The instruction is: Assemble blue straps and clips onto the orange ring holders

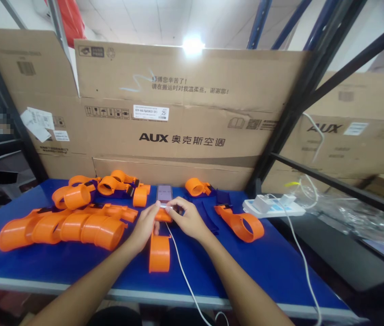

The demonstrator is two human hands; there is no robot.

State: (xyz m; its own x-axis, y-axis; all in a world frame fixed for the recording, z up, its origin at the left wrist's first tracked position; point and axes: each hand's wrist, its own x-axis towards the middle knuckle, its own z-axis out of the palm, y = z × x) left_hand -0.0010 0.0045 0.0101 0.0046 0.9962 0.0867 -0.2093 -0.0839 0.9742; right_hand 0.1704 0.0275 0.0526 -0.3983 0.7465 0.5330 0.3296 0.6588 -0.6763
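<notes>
My left hand is closed around the head of an orange tape dispenser, whose wide plastic ring hangs toward me. At the same head, my right hand is closed, its thumb and fingers pinched together. A small pale piece shows between the two hands, but its kind is unclear. From just below the fingers a white cable runs down over the table's front edge. Right behind the hands is a phone with its screen lit.
Several orange dispensers lie in a row at left, with more behind them. Another dispenser lies at right, near dark blue plastic parts. A white power strip sits on the blue table. Cardboard stands behind.
</notes>
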